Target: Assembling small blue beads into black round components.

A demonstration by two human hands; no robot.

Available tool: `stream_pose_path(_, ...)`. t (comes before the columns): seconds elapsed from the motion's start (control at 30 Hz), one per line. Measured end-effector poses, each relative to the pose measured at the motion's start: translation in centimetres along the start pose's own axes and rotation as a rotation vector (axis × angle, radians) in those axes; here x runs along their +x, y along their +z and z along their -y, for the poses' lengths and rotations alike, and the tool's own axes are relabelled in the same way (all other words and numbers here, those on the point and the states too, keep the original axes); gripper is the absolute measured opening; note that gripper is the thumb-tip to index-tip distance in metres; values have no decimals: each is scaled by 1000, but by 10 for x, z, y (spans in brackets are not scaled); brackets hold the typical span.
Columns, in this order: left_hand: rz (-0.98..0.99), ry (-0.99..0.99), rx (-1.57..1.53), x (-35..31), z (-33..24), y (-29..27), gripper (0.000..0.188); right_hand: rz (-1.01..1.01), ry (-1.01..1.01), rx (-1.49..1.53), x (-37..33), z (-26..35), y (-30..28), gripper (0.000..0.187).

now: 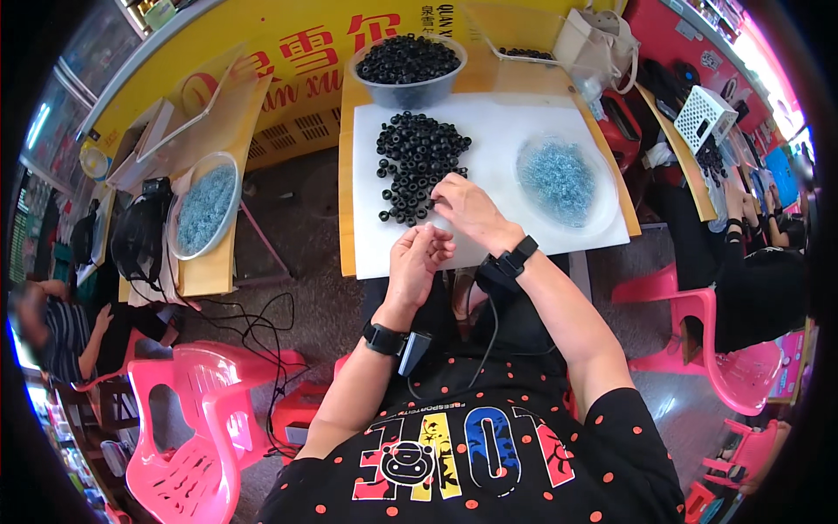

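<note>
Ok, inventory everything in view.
Tables: several, tan, left, middle, right
Board: one, white, middle table
Beads: many, black, loose on board
Bowl of beads: one, translucent, board's far edge
Round trays: two, pale, board's right, left table
Blue pieces: many, light blue, round trays
Bag: one, cream, beyond board, right
Basket: one, white, right table
Panel: one, yellow, behind bowl
Chairs: several, pink, both sides
Other people: at least two, dark clothes, outer edges
Left hand: one, bare, board's near edge
Right hand: one, bare, beside nearest beads
</note>
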State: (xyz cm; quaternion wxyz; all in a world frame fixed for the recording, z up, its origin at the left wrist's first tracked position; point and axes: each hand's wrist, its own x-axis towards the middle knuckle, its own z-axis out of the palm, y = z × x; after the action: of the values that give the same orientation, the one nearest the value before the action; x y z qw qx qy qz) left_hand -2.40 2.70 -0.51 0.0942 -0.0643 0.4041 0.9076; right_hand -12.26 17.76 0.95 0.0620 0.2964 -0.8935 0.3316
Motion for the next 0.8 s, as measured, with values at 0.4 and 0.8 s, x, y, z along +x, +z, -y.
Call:
stream_pose_path(0.4,-7,-17,-42,1,2,-5,25,-8,-4,129,-4,17,-11,21)
stream_pose_path(0.8,201,-236,-117,-1,-20,-16,23,-41,95,514,-57,62,-44,24)
